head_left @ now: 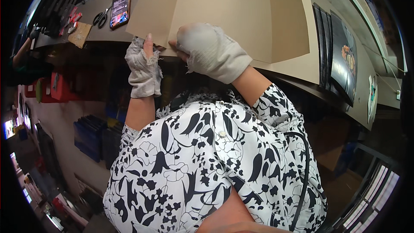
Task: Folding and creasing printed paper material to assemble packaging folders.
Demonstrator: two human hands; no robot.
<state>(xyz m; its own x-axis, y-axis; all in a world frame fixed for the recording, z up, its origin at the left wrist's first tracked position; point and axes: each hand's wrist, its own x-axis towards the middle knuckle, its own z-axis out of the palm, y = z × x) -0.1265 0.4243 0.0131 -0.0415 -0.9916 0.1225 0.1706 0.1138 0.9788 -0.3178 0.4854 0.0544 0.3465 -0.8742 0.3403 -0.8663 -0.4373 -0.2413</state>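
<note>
A large tan cardboard sheet (pixel 224 4) with crease lines and raised side panels lies on the table in front of me. My left hand (pixel 145 67), in a frayed whitish fingerless glove, pinches the sheet's near left corner, its bare thumb on top and its other fingers hidden below. Just to the right, my right hand (pixel 213 51), gloved the same way, is closed at the near edge of the sheet, fingers curled and pointing left toward the left hand. Part of the right hand is blurred.
Left of the sheet lie a phone (pixel 120 8) with a lit screen, black scissors (pixel 100 18) and a small tan piece (pixel 79 34). Dark printed panels (pixel 343 56) are stacked at the right. Another person's arm (pixel 23 54) shows at the far left. Red bins (pixel 64 87) stand below.
</note>
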